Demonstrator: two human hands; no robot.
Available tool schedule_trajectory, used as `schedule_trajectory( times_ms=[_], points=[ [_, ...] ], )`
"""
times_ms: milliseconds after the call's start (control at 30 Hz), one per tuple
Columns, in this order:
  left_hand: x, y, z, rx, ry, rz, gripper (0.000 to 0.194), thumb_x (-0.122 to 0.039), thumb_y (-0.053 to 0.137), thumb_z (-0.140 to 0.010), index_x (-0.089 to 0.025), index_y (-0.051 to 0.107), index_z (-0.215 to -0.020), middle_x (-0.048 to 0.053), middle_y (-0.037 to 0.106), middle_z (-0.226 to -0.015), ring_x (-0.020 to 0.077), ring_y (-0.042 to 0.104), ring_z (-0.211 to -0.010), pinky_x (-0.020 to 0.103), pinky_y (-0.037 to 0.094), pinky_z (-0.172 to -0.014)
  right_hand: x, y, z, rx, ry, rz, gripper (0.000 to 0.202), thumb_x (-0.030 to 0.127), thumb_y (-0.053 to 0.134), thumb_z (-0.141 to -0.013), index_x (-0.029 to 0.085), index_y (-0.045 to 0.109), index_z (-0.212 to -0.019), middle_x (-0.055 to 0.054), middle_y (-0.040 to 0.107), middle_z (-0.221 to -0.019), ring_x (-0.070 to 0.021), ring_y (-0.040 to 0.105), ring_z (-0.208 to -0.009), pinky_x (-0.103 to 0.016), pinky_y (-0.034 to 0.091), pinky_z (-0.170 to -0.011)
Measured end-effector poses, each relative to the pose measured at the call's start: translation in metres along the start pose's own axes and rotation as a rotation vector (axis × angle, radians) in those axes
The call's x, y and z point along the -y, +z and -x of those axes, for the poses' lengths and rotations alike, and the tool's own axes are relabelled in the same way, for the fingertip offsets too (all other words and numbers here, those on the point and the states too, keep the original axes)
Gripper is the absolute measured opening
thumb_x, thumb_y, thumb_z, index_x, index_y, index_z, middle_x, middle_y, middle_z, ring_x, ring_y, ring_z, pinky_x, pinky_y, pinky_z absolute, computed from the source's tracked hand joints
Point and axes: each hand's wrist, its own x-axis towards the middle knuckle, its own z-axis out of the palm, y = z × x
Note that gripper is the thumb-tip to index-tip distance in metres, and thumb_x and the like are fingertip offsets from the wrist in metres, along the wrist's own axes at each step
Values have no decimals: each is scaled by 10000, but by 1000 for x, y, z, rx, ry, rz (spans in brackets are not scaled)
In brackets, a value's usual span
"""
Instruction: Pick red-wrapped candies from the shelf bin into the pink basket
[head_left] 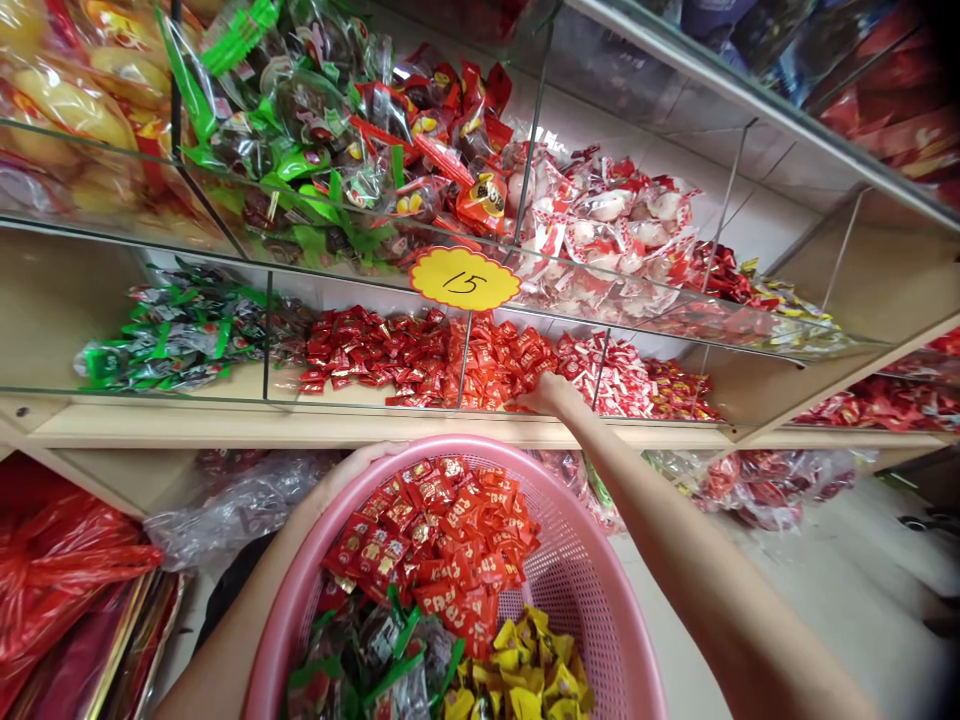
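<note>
A pink plastic basket [600, 560] holds red, green and yellow wrapped sweets in separate heaps. My left hand [358, 468] holds its far left rim, with the fingers partly hidden behind the rim. Beyond the basket, my right hand [546, 394] reaches into the lower shelf at the near edge of the orange-red packets [491, 360]. Its fingertips are among the packets, and whether they grip one is hidden. Darker red sweets [375, 345] lie left of that hand, and red-and-white ones [619, 375] lie to its right.
Clear dividers part the shelf [187, 425]. A yellow tag [465, 279] marked 15 hangs on the upper shelf, which holds larger packets. Plastic bags [232, 510] lie under the shelf. A red bag [67, 560] stands at the lower left.
</note>
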Motion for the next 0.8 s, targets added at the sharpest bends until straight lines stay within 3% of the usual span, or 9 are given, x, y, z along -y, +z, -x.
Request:
schedule_trajectory(
  times_ms=[167,300,400,467,500,633,800],
  points=[
    [1,0,-1,16,-57,-7,264,-247,532,-809,-52,619,-964,86,703,-746,198,653,-687,249,487,-632,-4,-4,2,-16,-33,4,578,473,640,-617,113,573,-1065,-180,615,-994,-255,594,-902,-301,442,-665],
    [0,1,-1,22,-73,-6,267,-215,504,-814,-36,613,-979,81,708,-693,197,658,-642,244,485,-598,-15,-22,11,-38,-80,12,391,427,581,-670,119,616,-908,-163,636,-889,-241,599,-819,-281,407,-593],
    [1,1,-2,21,-72,1,273,-202,489,-820,-26,601,-996,82,710,-695,192,657,-631,242,484,-592,-23,-39,35,-159,-169,9,246,366,538,-702,140,594,-783,-124,632,-789,-212,582,-734,-276,364,-553],
    [1,1,-2,19,-68,6,276,-200,481,-824,-22,596,-1001,80,710,-697,190,656,-631,242,484,-593,-23,-44,61,-229,-348,-69,190,345,519,-722,158,553,-737,-71,610,-702,-165,548,-648,-262,337,-533],
    [2,1,-2,18,-66,8,276,-199,478,-826,-22,595,-1002,80,711,-698,190,656,-632,244,484,-594,-22,-44,77,-205,-473,-142,182,344,501,-742,165,531,-737,-42,594,-667,-138,523,-601,-252,327,-521],
    [2,-1,-2,11,-60,6,276,-199,458,-838,-23,594,-1001,81,711,-702,196,657,-650,257,486,-610,-7,-20,137,115,-961,-280,137,311,505,-769,174,495,-771,13,536,-658,-88,452,-547,-232,296,-504],
    [3,-2,-2,-5,-8,5,269,-196,466,-833,-29,599,-996,78,713,-722,195,658,-675,254,483,-640,14,20,170,162,-1184,-127,149,281,583,-747,176,488,-793,-9,535,-717,-136,473,-692,-257,300,-567]
  ],
)
